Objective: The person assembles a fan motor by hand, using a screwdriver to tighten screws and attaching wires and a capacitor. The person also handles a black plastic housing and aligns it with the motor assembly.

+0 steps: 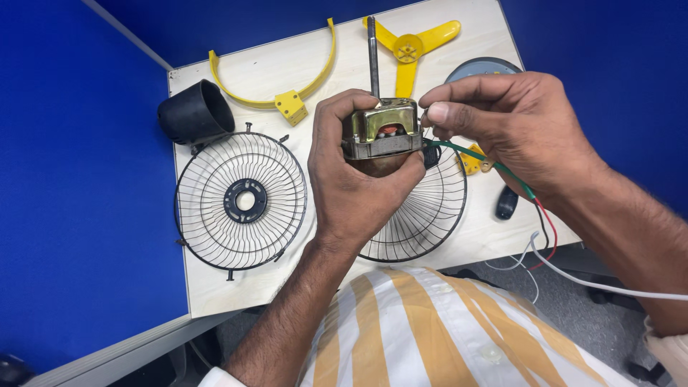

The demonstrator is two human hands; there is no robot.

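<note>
Fingers of the left hand (pixel 356 188) wrap around a small fan motor (pixel 380 130), thumb on its near right side, holding it up above the pale tabletop (pixel 215 287) with the long steel shaft (pixel 373 56) pointing to the far side. The right hand (pixel 517 122) comes in from the right, thumb and forefinger pressed together at the motor's right edge — pinching something small there that I cannot make out. A green wire (pixel 494 166) runs from the motor under that hand, with red, black and white leads trailing off toward the near right. On the table to the left lies one black wire fan guard (pixel 241 201); a second guard (pixel 430 215) sits partly hidden under the hands. Farther off are a black cylindrical cover (pixel 195 111), a curved yellow bracket (pixel 287 89) and a yellow three-bladed propeller (pixel 410 49).
</note>
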